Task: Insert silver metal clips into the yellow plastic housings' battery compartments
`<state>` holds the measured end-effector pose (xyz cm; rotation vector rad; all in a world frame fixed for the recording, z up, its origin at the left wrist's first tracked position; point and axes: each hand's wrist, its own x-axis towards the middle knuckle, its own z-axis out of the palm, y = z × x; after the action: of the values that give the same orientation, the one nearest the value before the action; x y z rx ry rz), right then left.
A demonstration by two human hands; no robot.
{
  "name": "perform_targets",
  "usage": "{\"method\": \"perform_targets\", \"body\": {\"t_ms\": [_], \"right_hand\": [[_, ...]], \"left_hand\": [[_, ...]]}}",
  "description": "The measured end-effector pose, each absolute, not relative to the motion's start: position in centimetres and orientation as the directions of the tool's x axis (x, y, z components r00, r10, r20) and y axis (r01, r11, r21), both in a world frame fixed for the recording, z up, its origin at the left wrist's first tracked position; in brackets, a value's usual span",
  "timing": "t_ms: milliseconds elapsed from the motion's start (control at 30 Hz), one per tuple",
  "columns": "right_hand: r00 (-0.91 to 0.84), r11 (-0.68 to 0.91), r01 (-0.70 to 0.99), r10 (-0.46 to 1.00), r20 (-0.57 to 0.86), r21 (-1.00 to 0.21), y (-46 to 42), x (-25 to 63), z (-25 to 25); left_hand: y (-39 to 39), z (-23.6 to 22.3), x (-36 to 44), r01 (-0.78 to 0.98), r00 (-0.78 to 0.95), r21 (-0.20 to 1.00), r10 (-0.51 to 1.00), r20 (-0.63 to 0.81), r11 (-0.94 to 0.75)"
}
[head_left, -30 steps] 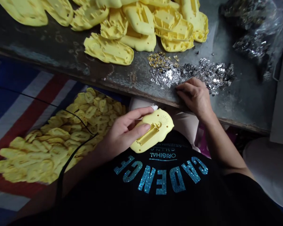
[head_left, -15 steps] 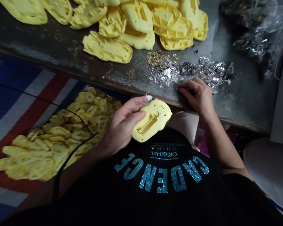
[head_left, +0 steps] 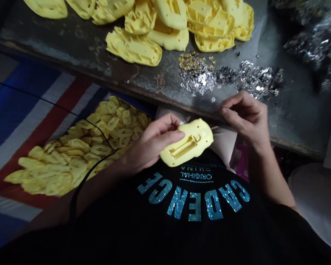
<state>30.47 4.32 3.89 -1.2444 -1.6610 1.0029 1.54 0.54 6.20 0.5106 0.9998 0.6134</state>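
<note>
My left hand (head_left: 157,141) grips a yellow plastic shell (head_left: 179,151) with a battery slot and a patch of small speaker holes, thumb on its upper face. A bit of white wrapping shows at a fingertip behind the shell. Over the table edge, my right hand (head_left: 248,114) is closed, thumb and forefinger pinched together; whatever sits between them is too small to make out. Just beyond it lie small silvery metal pieces (head_left: 257,81), and left of these a heap of flat silver bits (head_left: 200,79) and gold-coloured bits (head_left: 191,60).
Several more yellow shells (head_left: 135,46) are piled at the back of the dark table (head_left: 79,51). A clear bag of metal parts (head_left: 309,48) stands at the right. Below left, many yellow pieces (head_left: 71,151) lie on a striped sheet (head_left: 55,106), crossed by a black cable (head_left: 92,125).
My right hand has drawn back from the metal pieces toward me, fingers still pinched. The shell in my left hand has turned to lie more level. The whole view has shifted slightly.
</note>
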Motion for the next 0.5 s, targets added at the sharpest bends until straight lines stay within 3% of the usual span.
{"method": "perform_targets", "body": {"t_ms": [100,233,500], "right_hand": [[-0.261,0.062,0.172,0.965,0.015,-0.983,2.6,29.9,6.6],[-0.362,-0.056,0.128,0.927,-0.099,-0.99,1.7,29.4,8.1],[-0.437,0.026,0.277,0.894,-0.102,-0.961,1.3,29.0,8.8]], "left_hand": [[0.8,6.7,2.7,-0.258,0.402,0.671,0.708,-0.58,0.696],[0.8,7.3,3.9,-0.278,0.406,0.683,0.727,-0.554,0.675],[0.5,7.8,4.4,-0.274,0.418,0.67,0.713,-0.563,0.69]]}}
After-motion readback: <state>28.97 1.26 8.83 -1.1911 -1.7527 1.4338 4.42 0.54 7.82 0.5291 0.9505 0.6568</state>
